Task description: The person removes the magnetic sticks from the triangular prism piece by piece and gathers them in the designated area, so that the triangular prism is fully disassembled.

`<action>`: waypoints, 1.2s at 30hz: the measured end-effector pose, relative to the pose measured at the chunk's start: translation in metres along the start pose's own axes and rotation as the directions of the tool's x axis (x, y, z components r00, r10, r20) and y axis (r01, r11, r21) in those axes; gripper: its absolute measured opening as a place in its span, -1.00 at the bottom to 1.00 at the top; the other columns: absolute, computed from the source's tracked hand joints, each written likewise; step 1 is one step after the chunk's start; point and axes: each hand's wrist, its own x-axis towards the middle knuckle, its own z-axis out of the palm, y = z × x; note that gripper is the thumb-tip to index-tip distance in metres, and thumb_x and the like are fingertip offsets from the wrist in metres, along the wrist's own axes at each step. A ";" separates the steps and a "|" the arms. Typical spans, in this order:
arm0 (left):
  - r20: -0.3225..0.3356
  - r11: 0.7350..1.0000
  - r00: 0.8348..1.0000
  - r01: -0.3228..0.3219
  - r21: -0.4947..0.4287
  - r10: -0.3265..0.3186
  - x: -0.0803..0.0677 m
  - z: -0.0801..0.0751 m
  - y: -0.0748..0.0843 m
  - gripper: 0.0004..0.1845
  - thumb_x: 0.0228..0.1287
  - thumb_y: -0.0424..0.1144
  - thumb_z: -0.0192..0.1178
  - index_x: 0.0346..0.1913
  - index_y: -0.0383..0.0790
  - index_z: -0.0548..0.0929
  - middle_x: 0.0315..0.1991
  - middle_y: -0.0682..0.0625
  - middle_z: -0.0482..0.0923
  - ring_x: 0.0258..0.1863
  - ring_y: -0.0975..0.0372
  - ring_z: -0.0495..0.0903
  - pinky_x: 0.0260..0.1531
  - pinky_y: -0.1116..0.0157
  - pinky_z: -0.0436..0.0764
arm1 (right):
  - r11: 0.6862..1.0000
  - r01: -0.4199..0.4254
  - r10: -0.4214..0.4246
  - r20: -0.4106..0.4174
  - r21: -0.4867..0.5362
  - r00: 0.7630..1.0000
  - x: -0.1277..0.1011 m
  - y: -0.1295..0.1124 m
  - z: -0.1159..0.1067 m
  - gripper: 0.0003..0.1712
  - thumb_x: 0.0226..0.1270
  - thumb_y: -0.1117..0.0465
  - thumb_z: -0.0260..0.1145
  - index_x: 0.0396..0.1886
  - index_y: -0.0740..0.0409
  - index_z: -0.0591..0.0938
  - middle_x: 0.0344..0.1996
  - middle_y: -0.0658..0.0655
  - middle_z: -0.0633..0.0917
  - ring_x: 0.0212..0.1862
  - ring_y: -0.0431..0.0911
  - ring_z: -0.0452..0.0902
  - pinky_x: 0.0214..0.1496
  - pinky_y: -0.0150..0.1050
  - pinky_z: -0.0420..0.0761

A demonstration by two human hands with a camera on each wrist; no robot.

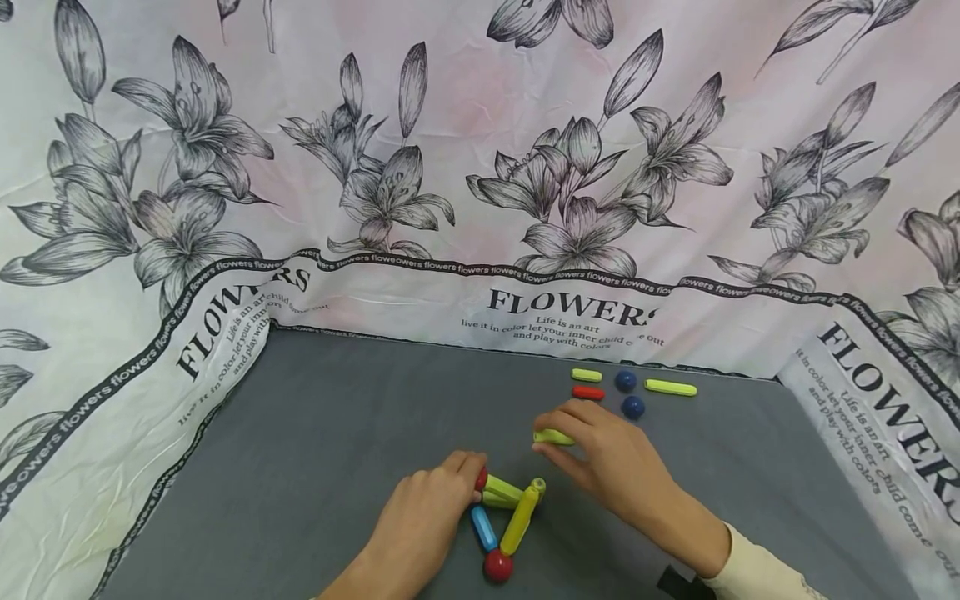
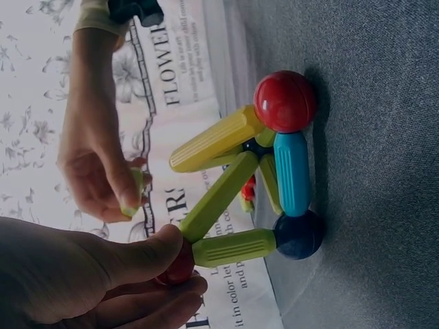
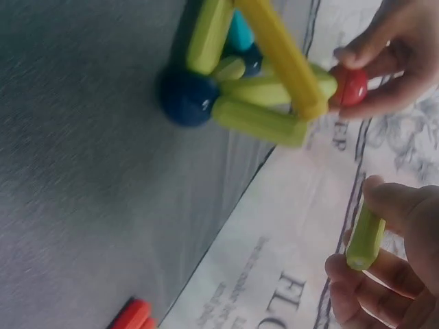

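Left hand point(image 1: 427, 508) pinches the red ball point(image 2: 180, 264) at one corner of the rod-and-ball frame point(image 1: 506, 521), thumb on top, fingers curled beneath. The frame sits on the grey counter point(image 1: 315, 467) just in front of me: yellow-green rods, one blue rod point(image 1: 483, 527), a second red ball point(image 1: 498, 566) at the near corner, a dark blue ball point(image 2: 297, 235) at another.

Right hand point(image 1: 607, 458) is clamped on a loose yellow-green rod point(image 1: 553, 437), held between thumb and fingertips, above and just behind the frame, not touching it.

Spares lie further back on the counter: short yellow rod point(image 1: 587, 375), red rod point(image 1: 588, 392), long yellow rod point(image 1: 670, 387), two blue balls point(image 1: 626, 381).

Handling, my estimate: the pieces look like light, rigid plastic, ribbed along the rod body, so grip there is secure. Balls are smooth and could roll. Joints probably separate under side load; best to hold the frame at a ball and the rod mid-body.
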 end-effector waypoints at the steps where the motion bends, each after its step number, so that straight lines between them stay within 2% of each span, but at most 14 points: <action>1: -0.002 1.000 1.000 0.000 0.004 0.000 0.000 0.000 0.000 -0.67 0.38 -0.14 0.44 0.09 -0.17 0.68 -0.02 0.01 0.68 -0.51 0.22 0.65 -0.53 0.28 0.66 | 1.000 -0.013 0.013 -0.002 -0.004 1.000 -0.001 0.003 0.000 -0.62 0.16 0.04 0.69 -0.04 -0.19 0.76 -0.14 -0.21 0.70 -0.25 -0.30 0.66 -0.32 -0.31 0.66; 6: -0.003 1.000 1.000 0.002 0.006 -0.002 0.000 -0.001 -0.001 -0.67 0.38 -0.14 0.43 0.10 -0.18 0.68 0.00 0.00 0.68 -0.50 0.21 0.66 -0.52 0.27 0.67 | 0.997 -0.079 0.079 0.013 -0.012 0.997 -0.010 0.016 0.001 -0.60 0.13 0.05 0.70 -0.04 -0.21 0.77 -0.14 -0.22 0.70 -0.33 -0.32 0.62 -0.44 -0.34 0.59; 15: 0.007 1.000 1.000 0.001 -0.007 -0.001 0.000 -0.003 -0.001 -0.69 0.39 -0.16 0.43 0.09 -0.19 0.67 -0.03 0.00 0.67 -0.52 0.27 0.61 -0.51 0.29 0.67 | 0.990 -0.135 0.138 0.053 -0.047 0.989 -0.024 0.039 0.009 -0.55 0.12 0.24 0.70 0.00 -0.08 0.74 -0.16 -0.17 0.71 -0.31 -0.32 0.60 -0.36 -0.29 0.63; 20: -0.004 1.000 1.000 -0.002 -0.006 0.002 -0.001 -0.002 0.000 -0.69 0.40 -0.16 0.43 0.09 -0.19 0.68 -0.04 0.01 0.68 -0.51 0.27 0.62 -0.54 0.31 0.65 | 0.975 -0.210 0.216 0.094 -0.072 0.972 -0.031 0.047 0.015 -0.56 0.16 0.29 0.67 0.04 0.01 0.74 -0.13 -0.09 0.75 -0.32 -0.27 0.65 -0.38 -0.27 0.64; 23: -0.005 1.000 1.000 -0.003 -0.008 0.003 -0.001 -0.001 0.000 -0.69 0.40 -0.16 0.42 0.10 -0.19 0.69 -0.03 0.00 0.69 -0.49 0.27 0.65 -0.54 0.32 0.65 | 0.964 -0.252 0.261 0.117 -0.091 0.958 -0.034 0.051 0.019 -0.60 0.19 0.28 0.66 0.01 0.05 0.74 -0.10 -0.04 0.76 -0.33 -0.23 0.68 -0.38 -0.25 0.65; 29: 0.016 1.000 1.000 0.008 -0.021 -0.007 -0.001 -0.002 0.001 -0.69 0.40 -0.16 0.42 0.10 -0.19 0.69 -0.02 0.00 0.68 -0.50 0.27 0.63 -0.54 0.32 0.65 | 0.954 -0.276 0.290 0.129 -0.119 0.948 -0.040 0.064 0.026 -0.67 0.19 0.27 0.66 -0.10 0.08 0.74 -0.14 0.01 0.75 -0.37 -0.15 0.68 -0.41 -0.19 0.64; 36: 0.053 0.999 0.998 0.018 -0.030 -0.016 0.000 -0.004 0.002 -0.68 0.41 -0.15 0.41 0.12 -0.18 0.68 -0.02 0.00 0.67 -0.51 0.29 0.60 -0.53 0.32 0.65 | 0.948 -0.303 0.316 0.180 -0.095 0.932 -0.045 0.074 0.033 -0.73 0.21 0.29 0.64 -0.16 0.09 0.72 -0.19 0.00 0.71 -0.29 -0.13 0.69 -0.30 -0.15 0.69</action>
